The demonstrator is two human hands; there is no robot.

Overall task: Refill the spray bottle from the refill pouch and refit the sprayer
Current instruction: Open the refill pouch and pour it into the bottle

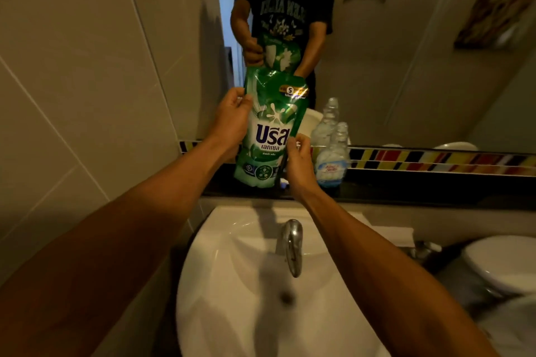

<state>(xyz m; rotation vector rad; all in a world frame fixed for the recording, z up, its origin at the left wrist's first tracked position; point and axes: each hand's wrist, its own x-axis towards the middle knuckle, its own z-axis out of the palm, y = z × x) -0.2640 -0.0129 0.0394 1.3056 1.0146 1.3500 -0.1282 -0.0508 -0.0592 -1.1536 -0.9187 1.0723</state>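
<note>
A green refill pouch (269,127) with white lettering stands upright on the dark ledge (406,191) behind the sink. My left hand (232,122) grips its left edge near the upper half. My right hand (298,159) pinches its right edge lower down. Just right of the pouch stands a clear spray bottle (333,156) with a blue-white label and an open neck, no sprayer on it. The sprayer head is not clearly visible; a small white and blue piece (284,182) shows between the pouch and my right wrist.
A white sink (232,284) with a chrome tap (291,246) lies below the ledge. The mirror (406,52) behind reflects the person, the pouch and the bottle. A toilet lid (504,261) sits at the right. A tiled wall runs along the left.
</note>
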